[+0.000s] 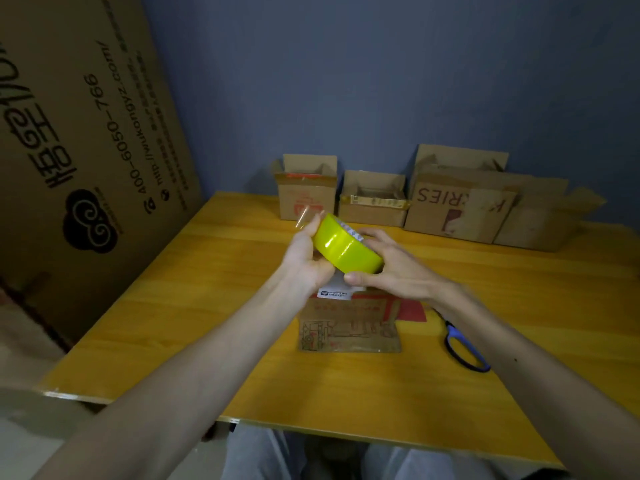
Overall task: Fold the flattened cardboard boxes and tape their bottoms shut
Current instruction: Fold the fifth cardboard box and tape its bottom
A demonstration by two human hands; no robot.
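A yellow-green tape roll (343,245) is held in the air above the table between both hands. My right hand (391,263) grips the roll from the right, thumb under its lower edge. My left hand (306,254) is on the roll's left side and pinches a short clear tape end (304,214) that sticks up from it. Below the hands a small cardboard box (349,327) with red print lies on the yellow table (214,306); my arms partly hide it.
Blue-handled scissors (464,348) lie to the right of the box. Several folded open boxes (377,199) stand in a row along the back edge by the blue wall. A large printed cardboard sheet (83,140) leans at the left.
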